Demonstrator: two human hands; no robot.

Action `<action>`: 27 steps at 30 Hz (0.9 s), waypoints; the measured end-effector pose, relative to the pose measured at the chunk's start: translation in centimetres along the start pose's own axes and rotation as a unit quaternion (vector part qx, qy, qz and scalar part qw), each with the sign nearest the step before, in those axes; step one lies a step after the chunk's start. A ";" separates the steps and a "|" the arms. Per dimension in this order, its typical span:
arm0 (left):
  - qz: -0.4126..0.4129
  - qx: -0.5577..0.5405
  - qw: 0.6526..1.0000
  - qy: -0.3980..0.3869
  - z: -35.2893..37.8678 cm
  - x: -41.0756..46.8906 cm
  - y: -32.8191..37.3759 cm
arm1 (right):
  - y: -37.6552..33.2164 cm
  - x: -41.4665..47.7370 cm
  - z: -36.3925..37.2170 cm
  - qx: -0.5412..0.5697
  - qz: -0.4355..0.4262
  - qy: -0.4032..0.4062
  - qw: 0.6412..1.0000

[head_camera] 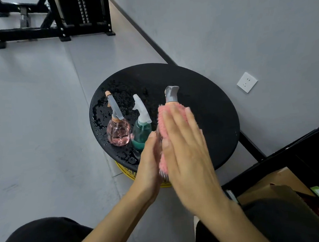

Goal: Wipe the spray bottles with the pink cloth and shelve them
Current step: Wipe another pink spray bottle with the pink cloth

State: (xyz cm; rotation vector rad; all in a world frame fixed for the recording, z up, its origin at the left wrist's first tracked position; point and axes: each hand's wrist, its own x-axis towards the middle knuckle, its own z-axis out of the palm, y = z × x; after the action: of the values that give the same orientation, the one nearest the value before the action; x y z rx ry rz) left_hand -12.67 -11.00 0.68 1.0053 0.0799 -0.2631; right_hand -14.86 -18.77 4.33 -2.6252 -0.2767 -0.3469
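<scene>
A spray bottle with a grey trigger head (171,94) is held upright between my two hands above the round black stool top (206,106). My left hand (148,163) supports its body from the left. My right hand (187,147) presses the fluffy pink cloth (163,118) flat against the bottle with straight fingers, hiding most of the body. Two more bottles stand on the wet left part of the stool: a round pink one (118,132) and a teal one with a white trigger (141,134).
The stool stands against a grey wall with a white socket (247,82). A black metal frame (54,30) stands on the floor at the back left. A dark shelf unit with a cardboard box (278,184) is at the right. My knees are at the bottom edge.
</scene>
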 end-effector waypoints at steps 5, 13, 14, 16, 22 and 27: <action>-0.014 -0.025 1.000 -0.006 0.4 -0.3 -0.2 | 0.5 1.4 -0.7 0.051 0.058 0.006 0.997; 0.021 -0.033 0.999 -0.001 -0.3 -0.3 -0.3 | -0.8 -3.4 1.3 -0.033 -0.001 0.022 0.999; 0.009 -0.042 0.999 0.011 -0.2 -0.2 -0.4 | -0.5 -2.9 1.2 -0.022 -0.001 0.024 0.999; -0.007 -0.048 0.999 0.010 -0.2 -0.1 -0.7 | 0.0 -1.3 0.6 0.020 0.006 0.027 0.999; -0.045 -0.064 0.996 -0.053 0.1 -0.5 -0.6 | 1.0 1.4 -0.7 0.077 0.050 0.033 0.995; -0.007 -0.096 0.995 -0.029 0.0 -0.6 0.2 | -0.5 -2.5 1.0 -0.042 -0.001 0.021 0.999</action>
State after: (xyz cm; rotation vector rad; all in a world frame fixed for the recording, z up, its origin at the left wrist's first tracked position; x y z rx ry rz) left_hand -13.20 -10.83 0.95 0.8061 0.0582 -0.2917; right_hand -17.13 -18.21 2.93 -2.6968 -0.2558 -0.4219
